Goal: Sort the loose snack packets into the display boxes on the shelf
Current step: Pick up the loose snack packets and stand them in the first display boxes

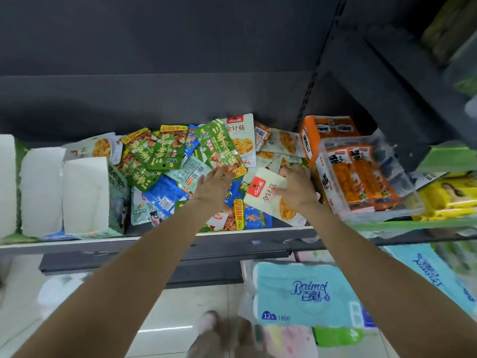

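A heap of loose snack packets in green, blue and pale colours covers the middle of the shelf. My left hand holds a tall green packet by its lower end, tilted up above the heap. My right hand grips a pale cream packet with a red label at the heap's right side. White cardboard display boxes stand at the left of the shelf. A clear display box with orange packets stands at the right.
An orange carton sits behind the clear box. Yellow packs lie further right. Below the shelf are blue Baimei tissue rolls and a tiled floor. A dark back panel rises behind the heap.
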Tool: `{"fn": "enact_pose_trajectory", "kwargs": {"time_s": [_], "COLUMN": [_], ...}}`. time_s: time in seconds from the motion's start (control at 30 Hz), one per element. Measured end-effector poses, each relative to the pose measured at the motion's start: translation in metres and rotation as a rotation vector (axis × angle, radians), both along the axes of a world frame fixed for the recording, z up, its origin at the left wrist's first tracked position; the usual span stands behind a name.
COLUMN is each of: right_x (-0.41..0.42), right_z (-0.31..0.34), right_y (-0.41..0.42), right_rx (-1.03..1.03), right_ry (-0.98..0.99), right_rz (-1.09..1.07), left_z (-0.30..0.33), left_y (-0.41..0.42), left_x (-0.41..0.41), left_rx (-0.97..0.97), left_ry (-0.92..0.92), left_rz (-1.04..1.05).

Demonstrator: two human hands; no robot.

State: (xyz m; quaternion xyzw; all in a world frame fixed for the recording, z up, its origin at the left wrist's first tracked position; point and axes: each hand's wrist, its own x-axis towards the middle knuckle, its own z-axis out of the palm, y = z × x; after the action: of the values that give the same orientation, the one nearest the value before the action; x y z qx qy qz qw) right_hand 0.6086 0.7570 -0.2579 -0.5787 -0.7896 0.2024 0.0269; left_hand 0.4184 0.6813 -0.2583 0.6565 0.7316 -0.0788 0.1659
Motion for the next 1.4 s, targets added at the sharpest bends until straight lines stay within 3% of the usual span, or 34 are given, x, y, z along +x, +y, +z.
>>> {"fn": "enact_pose_trajectory", "kwargs": {"time_s": [0.07,0.2,0.33,0.47,0.6,0.73,0.8,1.1,1.4], "right_x": [0.005,0.010,0.007,-0.015,-0.055,-0.112,-0.145,-0.287,-0.377], "right_z": [0.011,0.040,0.060,0.079,0.090,0.104,0.110,0.122,0.132], "right_y": [-0.002,-0.018,-0.029,-0.042,-0.062,-0.091,-0.109,-0.192,-0.233], "right_rx": [0.039,-0.144,-0.336,-0.332,-0.290,-0.246,-0.213,-0.122,-0.122], "right_ry": [0.202,0.744,1.103,1.179,1.134,1.077,1.070,1.010,0.942], "right_rz": [-0.049,-0.228,-0.314,-0.210,-0.114,-0.005,0.012,0.008,0.168], "left_z": [0.002,0.024,0.054,0.077,0.086,0.106,0.117,0.137,0.145], "left_y": [-0.005,-0.013,-0.013,-0.028,-0.056,-0.089,-0.106,-0.194,-0.249], "left_x": [0.004,0.027,0.034,0.011,-0.028,-0.076,-0.108,-0.251,-0.336], "left_rx": [0.104,0.203,0.352,0.522,0.603,0.747,0.802,0.830,0.945], "left_ry": [-0.143,-0.822,-1.037,-1.003,-0.956,-1.036,-0.963,-0.871,-0.853], "left_rz": [0.059,0.295,0.402,0.320,0.337,0.385,0.345,0.302,0.388]}}
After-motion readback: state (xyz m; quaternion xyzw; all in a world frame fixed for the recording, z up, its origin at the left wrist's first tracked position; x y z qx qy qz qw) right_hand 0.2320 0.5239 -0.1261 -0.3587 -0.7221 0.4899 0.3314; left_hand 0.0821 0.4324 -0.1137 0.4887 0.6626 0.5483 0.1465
